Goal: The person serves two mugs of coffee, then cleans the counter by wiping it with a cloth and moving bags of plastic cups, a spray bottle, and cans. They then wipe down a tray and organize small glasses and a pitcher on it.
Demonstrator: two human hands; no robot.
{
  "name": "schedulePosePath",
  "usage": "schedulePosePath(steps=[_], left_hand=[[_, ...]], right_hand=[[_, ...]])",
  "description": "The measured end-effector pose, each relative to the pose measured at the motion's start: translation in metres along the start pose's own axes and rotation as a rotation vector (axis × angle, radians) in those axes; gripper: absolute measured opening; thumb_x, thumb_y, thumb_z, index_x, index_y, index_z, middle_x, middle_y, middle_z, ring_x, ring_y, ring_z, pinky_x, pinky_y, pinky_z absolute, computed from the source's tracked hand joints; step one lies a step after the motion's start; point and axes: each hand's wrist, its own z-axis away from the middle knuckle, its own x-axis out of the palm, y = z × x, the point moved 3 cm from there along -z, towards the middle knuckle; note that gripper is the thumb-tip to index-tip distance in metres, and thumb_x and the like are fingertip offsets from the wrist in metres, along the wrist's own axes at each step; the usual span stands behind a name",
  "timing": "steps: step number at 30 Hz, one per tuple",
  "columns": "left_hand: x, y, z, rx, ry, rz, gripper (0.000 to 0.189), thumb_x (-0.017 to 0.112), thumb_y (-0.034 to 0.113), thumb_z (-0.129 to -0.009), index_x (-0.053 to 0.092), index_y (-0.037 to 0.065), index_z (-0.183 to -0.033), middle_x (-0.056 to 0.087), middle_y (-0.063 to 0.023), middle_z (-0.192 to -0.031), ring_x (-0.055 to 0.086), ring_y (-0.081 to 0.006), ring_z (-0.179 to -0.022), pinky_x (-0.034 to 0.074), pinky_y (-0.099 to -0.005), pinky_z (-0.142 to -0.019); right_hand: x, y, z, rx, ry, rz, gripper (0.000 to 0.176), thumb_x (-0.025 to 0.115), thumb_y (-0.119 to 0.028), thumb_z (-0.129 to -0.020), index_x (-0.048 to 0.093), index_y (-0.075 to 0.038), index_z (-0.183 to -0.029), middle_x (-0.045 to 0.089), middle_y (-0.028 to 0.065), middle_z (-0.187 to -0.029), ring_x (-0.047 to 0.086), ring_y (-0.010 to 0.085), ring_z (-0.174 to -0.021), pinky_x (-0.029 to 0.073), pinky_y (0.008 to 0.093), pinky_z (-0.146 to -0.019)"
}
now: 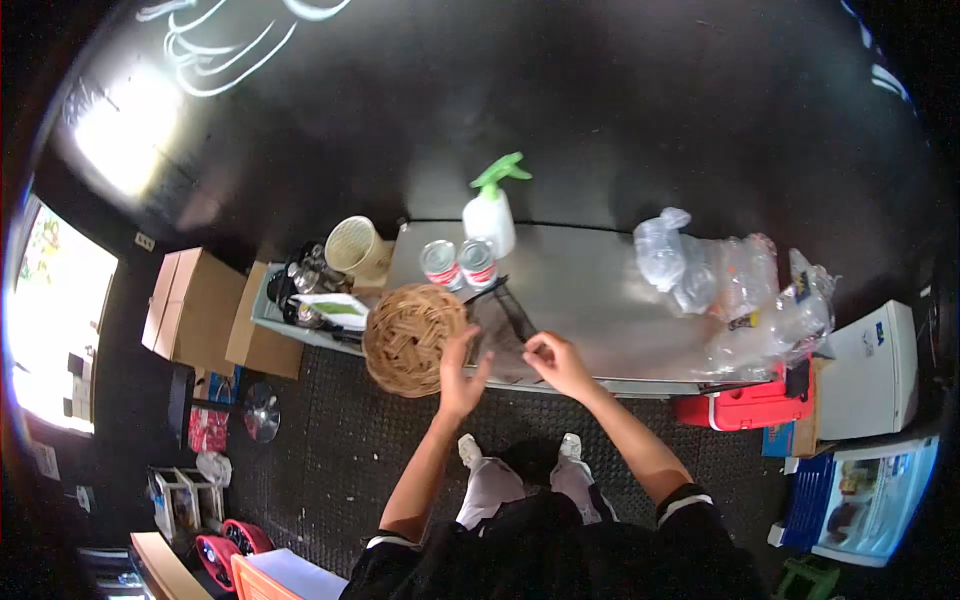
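Observation:
A dark, sheer mesh cloth [497, 325] with a black edge lies over the front of the metal table, between my two hands. My left hand [460, 372] has its fingers apart beside the right rim of a round wicker basket [412, 340]. The fingers of my right hand [556, 362] are pinched together at the cloth's right edge. Behind the cloth stand two cans, one on the left [441, 263] and one on the right [477, 262], with a white spray bottle [488, 222] with a green trigger behind them.
Plastic bags of cups [715, 275] lie on the right of the metal table [590, 275]. A cream bin [356, 248] and a filled tray [268, 312] are at left. A red cooler [745, 408] sits on the floor, front right. Cardboard boxes [205, 310] stand far left.

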Motion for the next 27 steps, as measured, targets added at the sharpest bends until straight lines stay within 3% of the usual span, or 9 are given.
schedulePosePath(steps=[1, 4, 7, 10, 11, 14, 20, 24, 27], left_hand=[[-0.023, -0.020, 0.006, -0.008, 0.117, 0.002, 0.044, 0.065, 0.005, -0.077, 0.051, 0.000, -0.118, 0.052, -0.0178, -0.118, 0.050, -0.0314, -0.112, 0.038, -0.0387, -0.097], [-0.089, -0.067, 0.019, -0.108, 0.310, -0.130, 0.050, 0.064, 0.004, -0.081, 0.042, 0.001, -0.126, 0.043, -0.0178, -0.123, 0.044, -0.0316, -0.117, 0.035, -0.0400, -0.099], [-0.129, -0.107, 0.026, -0.302, 0.335, -0.083, 0.060, 0.061, 0.008, -0.085, 0.028, -0.002, -0.135, 0.030, -0.0214, -0.133, 0.037, -0.0346, -0.123, 0.033, -0.0407, -0.103], [-0.143, -0.162, 0.040, -0.500, 0.256, -0.088, 0.063, 0.059, 0.011, -0.088, 0.023, -0.005, -0.137, 0.029, -0.0212, -0.134, 0.036, -0.0333, -0.125, 0.033, -0.0392, -0.103], [-0.143, -0.173, 0.042, -0.539, 0.227, 0.056, 0.065, 0.057, 0.014, -0.090, 0.020, -0.005, -0.139, 0.031, -0.0202, -0.136, 0.039, -0.0299, -0.124, 0.033, -0.0371, -0.103], [-0.138, -0.194, 0.048, -0.749, 0.198, 0.410, 0.064, 0.056, 0.015, -0.091, 0.020, -0.005, -0.140, 0.036, -0.0185, -0.136, 0.041, -0.0266, -0.122, 0.033, -0.0346, -0.102], [-0.149, -0.210, 0.040, -0.863, 0.137, 0.696, 0.038, 0.057, 0.019, -0.090, 0.048, -0.003, -0.121, 0.057, -0.0103, -0.114, 0.054, -0.0188, -0.105, 0.042, -0.0322, -0.092], [-0.154, -0.174, 0.039, -0.833, 0.100, 0.784, 0.043, 0.059, 0.017, -0.088, 0.043, 0.003, -0.126, 0.052, -0.0115, -0.121, 0.053, -0.0213, -0.109, 0.043, -0.0342, -0.092], [-0.158, -0.156, 0.041, -0.826, 0.086, 0.839, 0.049, 0.058, 0.015, -0.087, 0.037, 0.006, -0.130, 0.048, -0.0123, -0.126, 0.050, -0.0239, -0.114, 0.044, -0.0376, -0.094]], right_hand=[[0.027, 0.009, -0.007, -0.015, -0.023, 0.025, 0.020, 0.065, -0.019, -0.086, 0.058, -0.004, -0.097, 0.059, -0.0008, -0.083, 0.053, 0.0048, -0.065, 0.044, 0.0233, -0.057], [0.097, 0.073, -0.036, 0.123, -0.022, 0.117, 0.038, 0.064, -0.025, -0.087, 0.048, -0.003, -0.114, 0.059, 0.0076, -0.088, 0.059, 0.0105, -0.063, 0.049, 0.0263, -0.055], [0.124, 0.057, -0.053, 0.502, -0.063, 0.075, 0.059, 0.061, -0.036, -0.088, 0.036, 0.003, -0.125, 0.060, 0.0144, -0.093, 0.064, 0.0170, -0.065, 0.052, 0.0281, -0.049], [0.144, 0.061, -0.059, 0.632, -0.045, -0.097, 0.050, 0.059, -0.034, -0.089, 0.038, 0.003, -0.116, 0.059, 0.0182, -0.097, 0.066, 0.0225, -0.071, 0.056, 0.0353, -0.051], [0.148, 0.061, -0.059, 0.670, -0.020, -0.179, 0.048, 0.061, -0.028, -0.087, 0.037, 0.003, -0.115, 0.056, 0.0199, -0.106, 0.066, 0.0281, -0.085, 0.060, 0.0386, -0.055], [0.160, 0.060, -0.058, 0.584, 0.153, -0.084, 0.061, 0.064, -0.027, -0.086, 0.032, 0.002, -0.129, 0.057, 0.0191, -0.111, 0.065, 0.0268, -0.087, 0.058, 0.0335, -0.052], [0.165, 0.052, -0.047, 0.532, 0.172, -0.295, 0.050, 0.064, -0.012, -0.085, 0.034, -0.003, -0.124, 0.056, 0.0152, -0.108, 0.063, 0.0281, -0.090, 0.060, 0.0398, -0.053], [0.163, 0.034, -0.028, 0.498, 0.179, -0.445, 0.047, 0.062, -0.007, -0.084, 0.034, -0.001, -0.122, 0.055, 0.0174, -0.113, 0.064, 0.0287, -0.090, 0.061, 0.0411, -0.054], [0.150, 0.017, -0.017, 0.472, 0.160, -0.387, 0.042, 0.062, -0.023, -0.087, 0.041, -0.002, -0.116, 0.056, 0.0137, -0.109, 0.063, 0.0235, -0.090, 0.059, 0.0342, -0.052]])
